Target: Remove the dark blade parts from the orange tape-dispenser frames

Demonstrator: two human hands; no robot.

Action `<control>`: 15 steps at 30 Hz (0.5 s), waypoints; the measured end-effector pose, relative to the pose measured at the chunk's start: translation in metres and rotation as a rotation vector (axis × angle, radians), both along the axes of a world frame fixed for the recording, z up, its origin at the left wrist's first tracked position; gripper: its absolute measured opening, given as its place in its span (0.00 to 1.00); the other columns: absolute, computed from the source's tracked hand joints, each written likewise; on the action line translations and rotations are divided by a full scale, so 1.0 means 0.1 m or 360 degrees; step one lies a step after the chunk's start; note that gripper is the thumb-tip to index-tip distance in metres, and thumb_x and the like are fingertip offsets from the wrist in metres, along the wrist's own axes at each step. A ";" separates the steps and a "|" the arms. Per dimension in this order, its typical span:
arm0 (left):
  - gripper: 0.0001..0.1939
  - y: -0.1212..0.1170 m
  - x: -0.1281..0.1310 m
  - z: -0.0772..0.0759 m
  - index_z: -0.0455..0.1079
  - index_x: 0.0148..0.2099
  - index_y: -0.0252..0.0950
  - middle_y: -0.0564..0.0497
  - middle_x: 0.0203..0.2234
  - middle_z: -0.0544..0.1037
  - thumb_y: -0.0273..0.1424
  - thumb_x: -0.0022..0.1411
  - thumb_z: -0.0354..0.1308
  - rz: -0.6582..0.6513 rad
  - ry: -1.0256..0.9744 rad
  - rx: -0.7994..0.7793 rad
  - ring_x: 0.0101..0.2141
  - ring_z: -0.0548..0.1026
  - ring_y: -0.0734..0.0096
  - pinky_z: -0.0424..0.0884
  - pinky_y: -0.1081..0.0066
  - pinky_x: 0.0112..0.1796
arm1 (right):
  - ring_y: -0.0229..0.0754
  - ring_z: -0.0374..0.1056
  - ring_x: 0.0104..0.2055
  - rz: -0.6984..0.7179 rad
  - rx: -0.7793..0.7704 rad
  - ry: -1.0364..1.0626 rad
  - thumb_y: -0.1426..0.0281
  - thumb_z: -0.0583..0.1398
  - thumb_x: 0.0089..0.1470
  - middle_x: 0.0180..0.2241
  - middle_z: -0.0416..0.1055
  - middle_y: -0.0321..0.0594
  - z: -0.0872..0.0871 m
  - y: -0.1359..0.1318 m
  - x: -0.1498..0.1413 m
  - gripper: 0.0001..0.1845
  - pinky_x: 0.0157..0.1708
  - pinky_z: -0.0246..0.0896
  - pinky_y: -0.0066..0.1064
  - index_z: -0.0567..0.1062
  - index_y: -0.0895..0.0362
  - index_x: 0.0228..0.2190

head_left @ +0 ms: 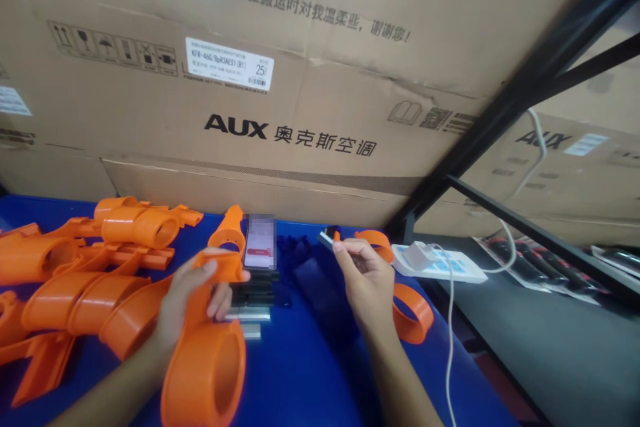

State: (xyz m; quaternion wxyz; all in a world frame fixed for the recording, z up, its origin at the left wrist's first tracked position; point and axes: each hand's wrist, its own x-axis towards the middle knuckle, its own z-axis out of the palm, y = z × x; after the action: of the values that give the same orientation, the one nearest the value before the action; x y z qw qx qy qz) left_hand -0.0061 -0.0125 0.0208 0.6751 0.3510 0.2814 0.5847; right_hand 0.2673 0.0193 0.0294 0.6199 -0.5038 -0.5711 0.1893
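Note:
My left hand (175, 297) is closed round the arm of an orange plastic bracket (193, 373), whose wide ring hangs below toward me. Pinched between the thumb and fingers of my right hand (369, 280) is a small silver-and-black piece (325, 238) with an orange bit beside it; its exact kind is unclear. Between the hands, black strips (254, 293) and silver metal strips (247, 314) lie on the blue surface (295, 380). Just beyond them a phone (260, 243) with a lit screen lies near another orange part (229, 230).
Many orange ringed parts (75, 300) are heaped at left. Orange rings (414, 313) lie right of my right hand, near a white power strip (465, 269) with a plugged-in charger (421, 256) and cable. A large cardboard box (300, 93) and black rack post (475, 127) stand behind.

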 end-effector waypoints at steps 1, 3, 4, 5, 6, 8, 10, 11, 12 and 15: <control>0.13 0.00 -0.03 0.03 0.78 0.44 0.36 0.52 0.18 0.76 0.40 0.67 0.60 -0.0021 -0.0043 -0.0018 0.15 0.65 0.76 0.62 0.74 0.20 | 0.42 0.66 0.34 0.0000 0.0011 -0.0069 0.64 0.66 0.62 0.33 0.73 0.38 0.00 0.00 0.01 0.08 0.37 0.61 0.35 0.78 0.54 0.32; 0.15 0.02 -0.06 0.05 0.78 0.42 0.35 0.53 0.17 0.74 0.41 0.67 0.59 -0.0099 -0.0086 -0.0047 0.16 0.66 0.74 0.63 0.73 0.20 | 0.44 0.68 0.37 0.0137 0.0041 -0.0293 0.66 0.65 0.62 0.35 0.73 0.40 0.01 -0.05 -0.06 0.07 0.40 0.62 0.38 0.78 0.54 0.32; 0.15 0.02 -0.06 0.04 0.78 0.42 0.35 0.54 0.16 0.71 0.42 0.67 0.59 -0.0127 -0.0093 -0.0063 0.17 0.66 0.73 0.64 0.73 0.20 | 0.46 0.69 0.41 0.0243 0.0063 -0.0446 0.68 0.64 0.62 0.37 0.74 0.41 0.02 -0.09 -0.13 0.06 0.44 0.63 0.40 0.78 0.54 0.32; 0.16 0.03 -0.06 0.03 0.78 0.42 0.35 0.55 0.14 0.68 0.42 0.67 0.59 -0.0136 -0.0098 -0.0075 0.17 0.66 0.72 0.64 0.73 0.20 | 0.47 0.69 0.44 0.0371 0.0089 -0.0609 0.70 0.63 0.62 0.39 0.74 0.42 0.02 -0.14 -0.22 0.05 0.47 0.63 0.42 0.78 0.54 0.32; 0.16 0.03 -0.06 0.02 0.79 0.42 0.35 0.55 0.13 0.67 0.42 0.67 0.59 -0.0127 -0.0102 -0.0082 0.17 0.66 0.71 0.64 0.73 0.20 | 0.49 0.68 0.48 0.0484 0.0104 -0.0777 0.72 0.63 0.61 0.42 0.74 0.43 0.01 -0.19 -0.31 0.05 0.49 0.62 0.45 0.78 0.53 0.32; 0.16 0.02 -0.04 0.00 0.79 0.43 0.35 0.56 0.13 0.65 0.43 0.68 0.59 -0.0091 -0.0103 -0.0103 0.17 0.66 0.71 0.63 0.74 0.20 | 0.53 0.66 0.53 0.0687 0.0131 -0.1090 0.73 0.64 0.58 0.49 0.73 0.44 -0.03 -0.28 -0.48 0.03 0.51 0.60 0.48 0.79 0.53 0.32; 0.16 0.02 -0.03 -0.02 0.79 0.42 0.35 0.55 0.13 0.65 0.42 0.68 0.58 -0.0062 -0.0104 -0.0126 0.18 0.65 0.71 0.62 0.75 0.21 | 0.54 0.64 0.56 0.0837 0.0153 -0.1315 0.72 0.65 0.59 0.53 0.71 0.45 -0.09 -0.32 -0.58 0.03 0.51 0.61 0.48 0.80 0.53 0.33; 0.16 0.01 -0.03 -0.02 0.78 0.42 0.35 0.55 0.13 0.65 0.42 0.68 0.57 -0.0053 -0.0102 -0.0139 0.18 0.65 0.71 0.63 0.75 0.21 | 0.54 0.64 0.56 0.0881 0.0161 -0.1386 0.71 0.65 0.60 0.54 0.71 0.45 -0.11 -0.32 -0.60 0.03 0.50 0.61 0.48 0.80 0.52 0.34; 0.16 0.01 -0.03 -0.02 0.78 0.42 0.35 0.55 0.13 0.66 0.42 0.69 0.57 -0.0049 -0.0093 -0.0157 0.19 0.65 0.71 0.63 0.74 0.22 | 0.55 0.63 0.56 0.0897 0.0166 -0.1430 0.69 0.65 0.61 0.55 0.70 0.46 -0.13 -0.32 -0.61 0.02 0.50 0.61 0.49 0.81 0.52 0.35; 0.18 0.02 -0.03 -0.03 0.78 0.41 0.34 0.55 0.13 0.66 0.44 0.68 0.58 -0.0031 -0.0033 -0.0188 0.19 0.65 0.71 0.63 0.74 0.22 | 0.57 0.62 0.57 0.0808 0.0164 -0.1425 0.68 0.65 0.62 0.56 0.70 0.47 -0.14 -0.29 -0.57 0.04 0.51 0.61 0.51 0.81 0.51 0.39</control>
State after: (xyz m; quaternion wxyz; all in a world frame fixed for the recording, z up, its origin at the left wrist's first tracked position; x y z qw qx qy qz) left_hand -0.0089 -0.0101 0.0175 0.7032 0.3071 0.3051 0.5640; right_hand 0.2106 -0.0093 0.0153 0.2734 -0.3497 -0.8932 0.0713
